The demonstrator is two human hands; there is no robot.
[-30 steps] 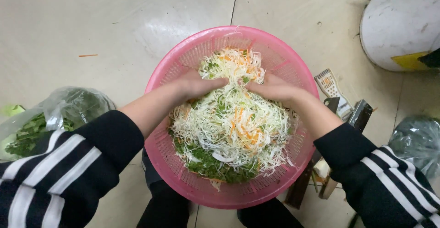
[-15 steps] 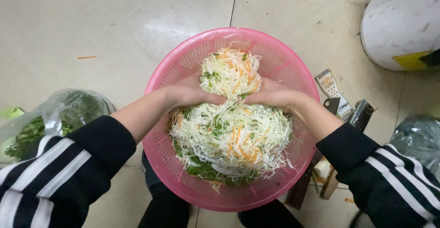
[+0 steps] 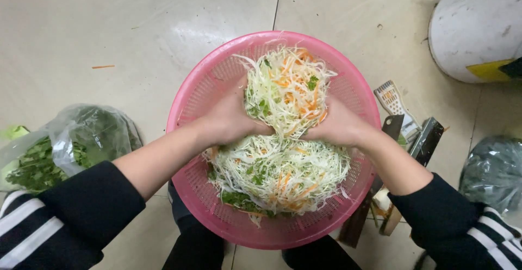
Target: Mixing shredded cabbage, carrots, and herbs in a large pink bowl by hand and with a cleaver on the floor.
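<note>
A round pink plastic colander (image 3: pixel 191 93) rests in front of me over my lap. It holds shredded cabbage mixed with carrot strips and green herbs (image 3: pixel 277 175). My left hand (image 3: pixel 225 120) and my right hand (image 3: pixel 340 126) are cupped together under a lifted heap of the shredded mix (image 3: pixel 285 88), pressing it from both sides. The heap stands above the far half of the colander. More of the mix lies below my wrists in the near half.
A clear plastic bag of leafy greens (image 3: pixel 65 148) lies on the tiled floor at left. A white bucket (image 3: pixel 478 31) stands at top right. A grater and dark-handled tools (image 3: pixel 405 118) lie right of the colander. Another bag of greens (image 3: pixel 492 175) sits at far right.
Both hands have scooped up a heap of the shredded mix and raised it toward the far side of the colander. The heap between my palms is larger and higher than before.
</note>
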